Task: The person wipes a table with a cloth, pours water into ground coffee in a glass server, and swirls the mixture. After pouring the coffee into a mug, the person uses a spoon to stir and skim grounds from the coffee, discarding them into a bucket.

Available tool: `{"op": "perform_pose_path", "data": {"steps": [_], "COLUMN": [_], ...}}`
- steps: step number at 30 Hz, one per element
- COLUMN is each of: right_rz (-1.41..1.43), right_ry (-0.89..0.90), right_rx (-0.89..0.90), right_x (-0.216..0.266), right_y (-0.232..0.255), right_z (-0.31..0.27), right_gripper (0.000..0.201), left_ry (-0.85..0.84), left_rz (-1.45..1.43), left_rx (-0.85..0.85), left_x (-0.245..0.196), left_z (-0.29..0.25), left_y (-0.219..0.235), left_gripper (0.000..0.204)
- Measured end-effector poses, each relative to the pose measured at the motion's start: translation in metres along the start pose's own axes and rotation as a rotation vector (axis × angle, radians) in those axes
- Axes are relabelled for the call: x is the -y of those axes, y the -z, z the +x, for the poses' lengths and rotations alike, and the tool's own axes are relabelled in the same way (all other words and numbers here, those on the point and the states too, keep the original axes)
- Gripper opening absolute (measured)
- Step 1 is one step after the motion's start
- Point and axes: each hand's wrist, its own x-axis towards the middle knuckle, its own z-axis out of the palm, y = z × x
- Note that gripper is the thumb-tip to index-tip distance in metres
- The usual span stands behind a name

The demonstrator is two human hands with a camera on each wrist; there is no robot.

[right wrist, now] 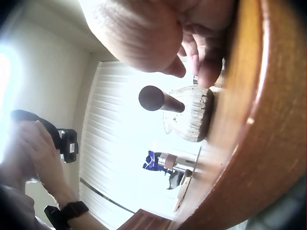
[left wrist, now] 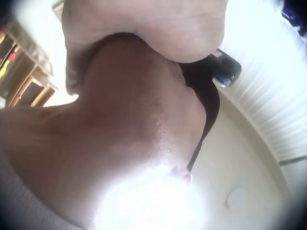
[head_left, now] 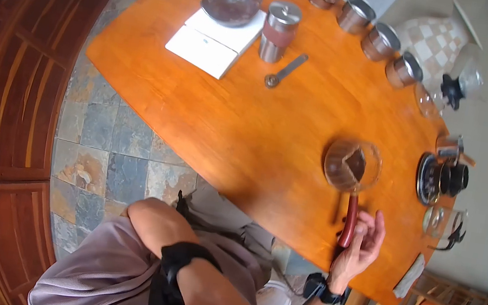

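A ribbed, see-through vessel with dark brown contents stands on the wooden table, its dark red handle pointing towards the person. Beside that handle is my right hand, fingers loosely bent and nothing between them. In the right wrist view the handle end sits apart from the fingers. My left arm bends up from the elbow, bringing the left hand against the person's head with fingers fairly straight. In the left wrist view, the heel of that hand fills the top, close against skin.
A white scale bears a dark dish. Near it are a metal grinder and a measuring spoon. Several metal canisters line the far edge. Dark cups and a grey cloth lie along the right.
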Motion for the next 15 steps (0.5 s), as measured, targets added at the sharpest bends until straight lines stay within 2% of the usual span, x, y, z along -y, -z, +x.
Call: {"op": "perform_pose_path", "data": {"steps": [1,3,5,7,8,9,11,12,15], "right_rz": [0.003,-0.014,-0.039,-0.096,-0.093,-0.084,-0.018,-0.01,0.011], "right_ry": [0.014,-0.012,0.014,0.048,0.048,0.038,0.02,0.006,0.0], "right_rx": [0.016,-0.004,-0.029,-0.013,-0.004,-0.005,-0.005,-0.007,0.008], "right_x": [-0.001,0.003,-0.007,-0.009,-0.008,-0.008,-0.002,0.0,0.001], "right_y": [-0.007,-0.003,0.002,0.004,0.005,0.004,0.0,-0.002,-0.001], "right_z": [0.005,0.001,0.001,0.003,0.003,0.003,0.002,0.001,0.001], "right_gripper": [0.046,0.046,0.045,0.045,0.044,0.044,0.043,0.043,0.043], "left_ry": [-0.008,-0.113,-0.057,-0.232,0.411,0.418,-0.207,-0.417,-0.409], "left_rz": [0.019,-0.141,-0.092,0.079,0.173,0.164,0.087,0.224,0.082], "left_rx": [0.005,-0.063,-0.037,-0.092,-0.123,-0.099,0.049,0.016,0.018], "left_x": [0.008,0.02,0.012,0.025,0.03,0.037,0.043,0.049,0.045], "left_z": [-0.003,0.001,-0.006,-0.009,-0.021,-0.022,-0.017,-0.015,-0.029], "left_y": [-0.002,-0.011,-0.007,-0.008,0.0,0.003,0.007,0.007,0.011], "left_gripper": [0.083,0.082,0.084,0.092,0.102,0.102,0.11,0.111,0.107]}}
